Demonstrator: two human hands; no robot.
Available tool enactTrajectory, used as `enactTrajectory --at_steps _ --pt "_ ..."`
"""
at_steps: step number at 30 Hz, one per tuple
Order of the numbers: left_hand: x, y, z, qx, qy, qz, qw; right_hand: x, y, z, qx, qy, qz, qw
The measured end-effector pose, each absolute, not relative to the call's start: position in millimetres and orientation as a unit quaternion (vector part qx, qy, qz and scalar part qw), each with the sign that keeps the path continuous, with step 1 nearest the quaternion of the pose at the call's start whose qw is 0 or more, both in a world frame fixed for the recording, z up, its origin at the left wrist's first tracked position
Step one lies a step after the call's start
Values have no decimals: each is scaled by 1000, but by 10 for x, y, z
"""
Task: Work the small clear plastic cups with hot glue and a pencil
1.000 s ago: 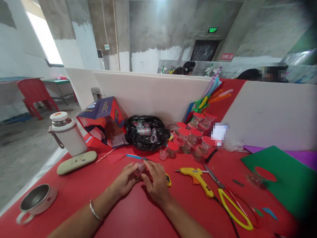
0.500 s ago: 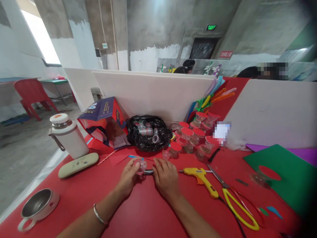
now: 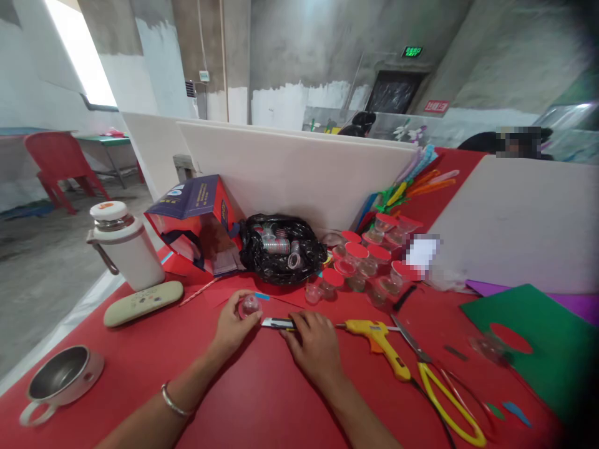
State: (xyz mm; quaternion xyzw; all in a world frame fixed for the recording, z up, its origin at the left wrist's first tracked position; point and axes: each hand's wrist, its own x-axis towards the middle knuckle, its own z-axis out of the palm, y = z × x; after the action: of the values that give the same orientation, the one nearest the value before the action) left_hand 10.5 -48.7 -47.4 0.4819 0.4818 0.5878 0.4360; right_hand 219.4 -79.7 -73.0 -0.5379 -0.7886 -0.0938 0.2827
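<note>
My left hand (image 3: 236,321) is closed around a small clear plastic cup (image 3: 249,305), its round end facing up. In my right hand (image 3: 312,340) is a utility knife (image 3: 279,323), its blade pointing left toward the cup with a small gap between. A yellow glue gun (image 3: 378,340) lies just right of my right hand. Beyond it rest large scissors (image 3: 423,362) with yellow handles. Several clear cups with red discs on top (image 3: 356,251) stand in a cluster behind my right hand.
A black plastic bag (image 3: 262,268) holding stacked clear cups sits at the back, beside a blue and red paper bag (image 3: 187,199). Left are a white thermos (image 3: 135,252), a glasses case (image 3: 145,304) and a mug (image 3: 91,374). Green sheet (image 3: 528,318) lies right; a white board (image 3: 299,174) stands behind.
The cup in my left hand has moved left and turned, away from the knife. More of the knife's blade now shows. The view has shifted slightly.
</note>
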Motion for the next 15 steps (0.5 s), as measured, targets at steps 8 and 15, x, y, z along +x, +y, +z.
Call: enactTrajectory --at_steps 8,15 --pt "102 -529 -447 582 517 556 292 2159 -830 -731 -553 -787 -82 261" --pt "109 -527 -559 635 503 525 262 2043 -818 -696 -565 -783 -74 249"
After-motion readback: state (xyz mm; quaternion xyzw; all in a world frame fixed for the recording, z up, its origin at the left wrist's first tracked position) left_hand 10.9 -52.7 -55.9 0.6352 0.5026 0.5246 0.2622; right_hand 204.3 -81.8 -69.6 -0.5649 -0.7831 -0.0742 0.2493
